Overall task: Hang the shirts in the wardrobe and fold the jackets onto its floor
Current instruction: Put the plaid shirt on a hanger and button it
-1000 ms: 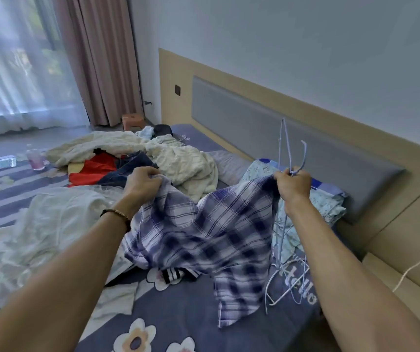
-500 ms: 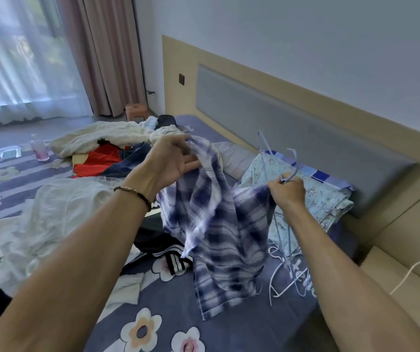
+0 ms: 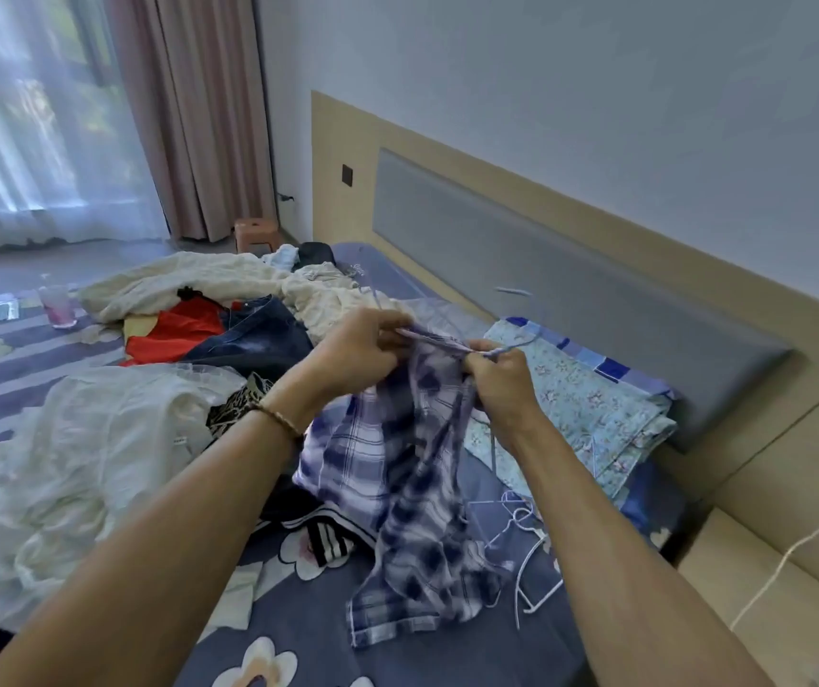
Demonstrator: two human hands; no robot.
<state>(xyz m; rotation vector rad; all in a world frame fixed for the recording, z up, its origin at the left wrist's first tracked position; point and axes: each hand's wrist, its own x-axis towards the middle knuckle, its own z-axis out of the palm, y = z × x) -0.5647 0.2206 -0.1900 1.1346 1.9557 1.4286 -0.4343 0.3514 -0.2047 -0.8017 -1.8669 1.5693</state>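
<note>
While clothes litter the bed (image 3: 298, 632), both hands, left hand (image 3: 355, 347) and right hand (image 3: 499, 384), grasp the plaid shirt (image 3: 397, 488).

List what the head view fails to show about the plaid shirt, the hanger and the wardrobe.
- Wardrobe: nowhere in the head view.
- Hanger: mostly hidden by the right hand and the plaid shirt; whether it is inside the shirt cannot be told.
- Shirt collar: covered by the left hand, blurred.
- Both elbows: cut off by the bottom edge.

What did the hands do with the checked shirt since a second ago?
The left hand moved right to meet the right hand, bunching the checked shirt that was spread wide. Both hands kept hold of it; the right kept the hanger.
</note>
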